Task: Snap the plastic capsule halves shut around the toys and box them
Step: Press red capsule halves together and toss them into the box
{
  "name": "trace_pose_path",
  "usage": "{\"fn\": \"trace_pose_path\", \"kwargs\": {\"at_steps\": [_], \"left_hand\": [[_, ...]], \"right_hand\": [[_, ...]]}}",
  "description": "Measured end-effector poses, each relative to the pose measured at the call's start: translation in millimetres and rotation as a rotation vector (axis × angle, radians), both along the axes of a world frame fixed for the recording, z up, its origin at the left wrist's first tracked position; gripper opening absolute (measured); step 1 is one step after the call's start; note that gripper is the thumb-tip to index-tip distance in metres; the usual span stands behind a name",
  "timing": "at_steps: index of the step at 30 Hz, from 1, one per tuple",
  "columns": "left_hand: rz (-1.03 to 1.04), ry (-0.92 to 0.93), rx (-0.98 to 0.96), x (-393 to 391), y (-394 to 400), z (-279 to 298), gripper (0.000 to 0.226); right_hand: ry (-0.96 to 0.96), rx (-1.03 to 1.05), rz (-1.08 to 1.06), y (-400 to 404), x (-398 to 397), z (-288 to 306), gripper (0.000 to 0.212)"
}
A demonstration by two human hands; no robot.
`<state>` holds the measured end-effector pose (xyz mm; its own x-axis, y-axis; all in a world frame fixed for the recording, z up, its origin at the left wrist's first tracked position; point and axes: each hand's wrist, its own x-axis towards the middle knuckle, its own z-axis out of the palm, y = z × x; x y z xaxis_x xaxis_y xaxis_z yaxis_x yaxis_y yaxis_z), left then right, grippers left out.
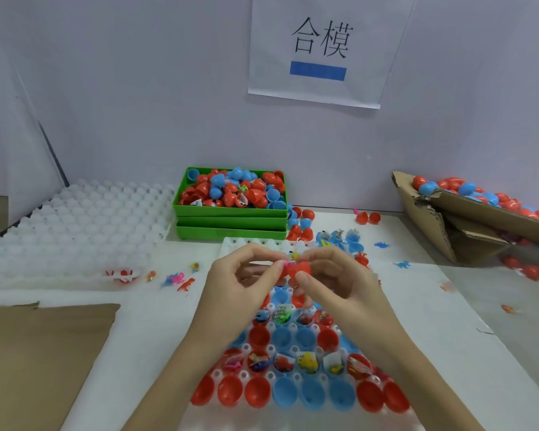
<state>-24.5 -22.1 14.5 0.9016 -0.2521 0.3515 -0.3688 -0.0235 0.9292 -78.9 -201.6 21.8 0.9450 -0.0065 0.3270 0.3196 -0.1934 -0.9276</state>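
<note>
Above the white dimpled plastic tray (231,244) mid-worktop, the left hand (243,284) and right hand (333,281) pinch a red plastic capsule (297,270); its halves should be aligned squarely before pressing, keeping the pink toy (288,263) inside

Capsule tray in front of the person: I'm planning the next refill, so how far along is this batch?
Done: closed capsules fill the cardboard box at right. In hand: the left hand and right hand both pinch a red capsule above the white tray. Left: the tray's open halves, some holding toys such as a yellow toy, plus loose halves in the green bin.
</note>
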Motion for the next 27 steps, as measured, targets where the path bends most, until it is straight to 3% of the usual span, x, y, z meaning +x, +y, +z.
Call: {"fn": "trace_pose_path", "kwargs": {"at_steps": [8, 12, 18, 24, 27], "left_hand": [[0.005, -0.316, 0.057, -4.5, 0.7, 1.7, 0.014], [0.051, -0.381, 0.105, -4.2, 0.1, 0.3, 0.014], [-0.002, -0.215, -0.03, -2.7, -2.2, -0.3, 0.016], [0.089, -0.184, -0.007, -7.1, -5.0, -3.1, 0.014], [0.072, -0.029, -0.133, -6.8, -3.0, -1.4, 0.026]], "right_hand": [[-0.104, 0.074, -0.154, 15.4, -2.8, -10.6, 0.015], [-0.133, 0.04, -0.167, 14.2, -2.3, -13.1, 0.022], [-0.179, 0.031, -0.207, 14.3, -2.4, -12.2, 0.028], [-0.167, 0.053, -0.226, 23.1, -2.9, -18.1, 0.031], [-0.172, 0.044, -0.271, 26.2, -3.4, -18.2, 0.03]]}}
